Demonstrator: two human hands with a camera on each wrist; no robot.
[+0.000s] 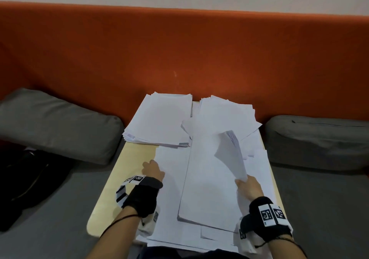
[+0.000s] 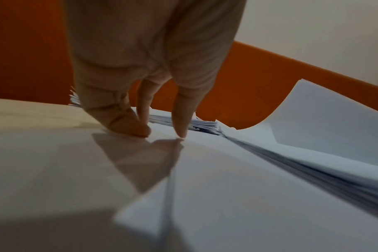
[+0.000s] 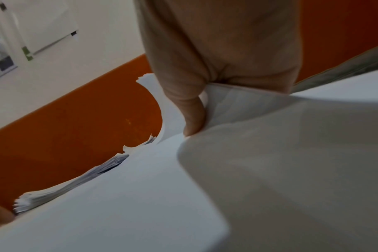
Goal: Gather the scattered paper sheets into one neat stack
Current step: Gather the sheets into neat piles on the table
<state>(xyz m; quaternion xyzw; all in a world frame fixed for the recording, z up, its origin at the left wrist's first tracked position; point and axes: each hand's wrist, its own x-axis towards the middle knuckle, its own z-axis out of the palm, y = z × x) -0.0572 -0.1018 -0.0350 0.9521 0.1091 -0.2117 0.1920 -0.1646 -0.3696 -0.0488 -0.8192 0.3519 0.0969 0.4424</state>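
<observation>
Left hand [image 1: 152, 169] stretched forward, straight fingertips [image 2: 180, 131] pressing flat white paper sheets [image 1: 209, 178] on pale wooden table [image 1: 137, 154], right hand [image 1: 248, 186] pinching curled-up white sheets [image 1: 231, 154], seemingly several, above the spread.

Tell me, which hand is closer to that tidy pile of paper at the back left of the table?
Left. The left hand rests on the sheets just in front of the back-left pile; the right hand is farther off to the right, pinching a lifted, curling sheet.
</observation>
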